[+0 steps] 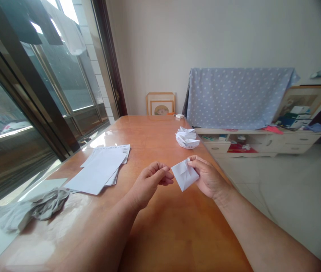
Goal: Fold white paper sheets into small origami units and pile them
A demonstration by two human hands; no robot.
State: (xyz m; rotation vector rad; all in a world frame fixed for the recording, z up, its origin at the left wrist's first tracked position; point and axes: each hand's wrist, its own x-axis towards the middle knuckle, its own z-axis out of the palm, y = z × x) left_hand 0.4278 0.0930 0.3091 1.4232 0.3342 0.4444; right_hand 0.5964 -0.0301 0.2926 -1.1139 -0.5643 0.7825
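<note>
My right hand [208, 176] pinches a small folded square of white paper [183, 180] by its upper right edge, thumb on top. Creases and overlapping flaps show on the paper's upper face, and one corner points down. Just left of the square is my left hand [154, 180], its fingers curled and the thumb laid against them. No object shows in it, and a narrow gap seems to separate it from the paper. Both hands are above the wooden table [160, 234]. Beyond them, by the table's right edge, sits a nested pile of folded white paper pieces [187, 138] with pointed tips.
A loose stack of white paper sheets [98, 170] lies on the left of the table. Nearer, crumpled grey cloth [49, 203] rests by the left edge. A small white box [179, 116] stands at the far end. A low white cabinet [276, 141] stands right of the table.
</note>
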